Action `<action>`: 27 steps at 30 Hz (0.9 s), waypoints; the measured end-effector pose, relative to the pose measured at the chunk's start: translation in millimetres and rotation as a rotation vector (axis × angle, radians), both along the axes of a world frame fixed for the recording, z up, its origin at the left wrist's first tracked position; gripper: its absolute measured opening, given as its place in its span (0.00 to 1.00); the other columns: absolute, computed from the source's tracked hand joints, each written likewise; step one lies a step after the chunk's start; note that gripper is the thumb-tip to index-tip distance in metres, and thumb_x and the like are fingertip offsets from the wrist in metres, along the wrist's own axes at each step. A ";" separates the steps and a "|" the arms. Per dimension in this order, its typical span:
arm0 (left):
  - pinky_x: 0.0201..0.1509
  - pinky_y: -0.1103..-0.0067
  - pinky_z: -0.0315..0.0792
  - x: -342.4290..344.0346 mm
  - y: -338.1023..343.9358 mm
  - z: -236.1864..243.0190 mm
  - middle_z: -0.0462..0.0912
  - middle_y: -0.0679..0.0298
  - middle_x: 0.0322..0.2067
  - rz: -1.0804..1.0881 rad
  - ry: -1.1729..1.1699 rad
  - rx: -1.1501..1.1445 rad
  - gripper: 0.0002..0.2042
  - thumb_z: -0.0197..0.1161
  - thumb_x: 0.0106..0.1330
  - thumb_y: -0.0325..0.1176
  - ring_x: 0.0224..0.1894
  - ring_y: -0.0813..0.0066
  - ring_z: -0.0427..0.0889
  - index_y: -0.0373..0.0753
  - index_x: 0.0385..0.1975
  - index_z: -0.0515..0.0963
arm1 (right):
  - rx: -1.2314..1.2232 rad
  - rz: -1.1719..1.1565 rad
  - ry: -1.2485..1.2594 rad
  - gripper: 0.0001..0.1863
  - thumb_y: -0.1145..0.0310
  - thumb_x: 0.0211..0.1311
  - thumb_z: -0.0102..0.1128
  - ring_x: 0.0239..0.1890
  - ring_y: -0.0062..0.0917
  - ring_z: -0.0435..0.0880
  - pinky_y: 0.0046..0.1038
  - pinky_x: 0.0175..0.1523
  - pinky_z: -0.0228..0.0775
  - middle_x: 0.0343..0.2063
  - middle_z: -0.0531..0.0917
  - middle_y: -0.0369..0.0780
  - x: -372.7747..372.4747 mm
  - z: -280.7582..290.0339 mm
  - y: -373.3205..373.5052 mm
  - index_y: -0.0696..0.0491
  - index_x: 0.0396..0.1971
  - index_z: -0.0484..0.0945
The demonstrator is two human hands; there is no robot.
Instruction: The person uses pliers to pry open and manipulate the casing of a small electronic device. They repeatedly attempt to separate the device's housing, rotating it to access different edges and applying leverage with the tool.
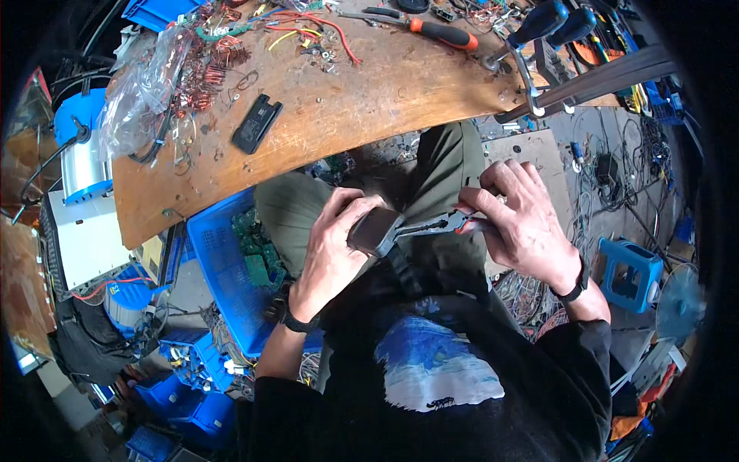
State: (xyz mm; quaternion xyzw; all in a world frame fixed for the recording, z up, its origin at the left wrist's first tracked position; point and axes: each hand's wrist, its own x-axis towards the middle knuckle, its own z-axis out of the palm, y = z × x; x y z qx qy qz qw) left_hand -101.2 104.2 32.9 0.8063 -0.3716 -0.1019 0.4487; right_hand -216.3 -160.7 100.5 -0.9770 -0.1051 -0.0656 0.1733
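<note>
Above my lap, my left hand [329,245] is wrapped round a small dark box-shaped device [374,232] with rounded corners. My right hand [531,229] grips a pair of pliers [439,224] by the handles, which show some red. The pliers' jaws point left and meet the device's right edge; whether they pinch part of it I cannot tell. On the wooden bench in front of me lies a flat black plastic cover [256,124], apart from both hands.
A blue crate [202,231] with green circuit boards [258,269] stands left of my legs. On the bench [369,108] are copper coils [219,69], a clear plastic bag [146,100], wires and an orange-black screwdriver [444,33]. Tangled cables [616,181] cover the floor at right.
</note>
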 end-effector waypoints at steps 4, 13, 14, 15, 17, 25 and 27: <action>0.50 0.71 0.77 0.1 -0.4 4.9 0.81 0.56 0.42 -0.015 0.054 0.009 0.20 0.76 0.50 0.20 0.45 0.59 0.84 0.34 0.46 0.81 | -0.039 0.036 -0.022 0.18 0.67 0.50 0.71 0.40 0.35 0.74 0.36 0.47 0.62 0.37 0.73 0.40 3.8 8.8 -2.7 0.47 0.43 0.79; 0.49 0.71 0.77 0.1 1.3 6.1 0.82 0.57 0.40 -0.043 0.073 0.048 0.18 0.76 0.54 0.23 0.44 0.61 0.84 0.34 0.46 0.81 | -0.164 0.113 -0.099 0.19 0.67 0.48 0.66 0.41 0.33 0.75 0.34 0.46 0.64 0.37 0.73 0.38 14.7 15.8 -3.7 0.45 0.43 0.78; 0.48 0.72 0.77 -0.4 0.6 8.4 0.81 0.57 0.40 -0.046 0.101 0.063 0.17 0.75 0.56 0.25 0.43 0.61 0.84 0.33 0.45 0.81 | -0.196 0.119 -0.101 0.18 0.66 0.49 0.65 0.41 0.32 0.75 0.34 0.45 0.65 0.36 0.73 0.38 14.4 15.3 -3.7 0.45 0.43 0.78; 0.48 0.72 0.77 -1.6 -1.1 12.7 0.81 0.57 0.39 -0.048 0.128 0.077 0.16 0.75 0.58 0.27 0.43 0.61 0.84 0.33 0.45 0.81 | -0.228 0.125 -0.103 0.18 0.66 0.49 0.64 0.41 0.32 0.75 0.33 0.45 0.65 0.36 0.73 0.38 14.3 14.8 -3.7 0.45 0.43 0.78; 0.47 0.72 0.77 -2.3 -2.0 15.6 0.81 0.56 0.38 -0.059 0.157 0.108 0.15 0.74 0.61 0.30 0.42 0.61 0.84 0.33 0.45 0.81 | -0.256 0.156 -0.093 0.16 0.64 0.51 0.63 0.40 0.30 0.76 0.32 0.43 0.66 0.35 0.74 0.37 15.5 15.2 -5.0 0.46 0.42 0.78; 0.46 0.72 0.76 -6.9 -4.9 9.0 0.81 0.55 0.37 -0.064 0.158 0.179 0.15 0.73 0.63 0.34 0.39 0.61 0.83 0.32 0.45 0.81 | -0.279 0.248 -0.202 0.17 0.60 0.46 0.68 0.35 0.28 0.77 0.32 0.39 0.68 0.29 0.72 0.35 25.2 18.9 -11.4 0.47 0.38 0.79; 0.45 0.72 0.76 -7.2 -5.0 8.9 0.81 0.55 0.37 -0.073 0.163 0.174 0.15 0.73 0.63 0.34 0.39 0.61 0.84 0.32 0.45 0.81 | -0.284 0.268 -0.216 0.16 0.58 0.49 0.64 0.35 0.27 0.79 0.30 0.40 0.70 0.29 0.74 0.34 25.0 15.7 -13.2 0.47 0.38 0.79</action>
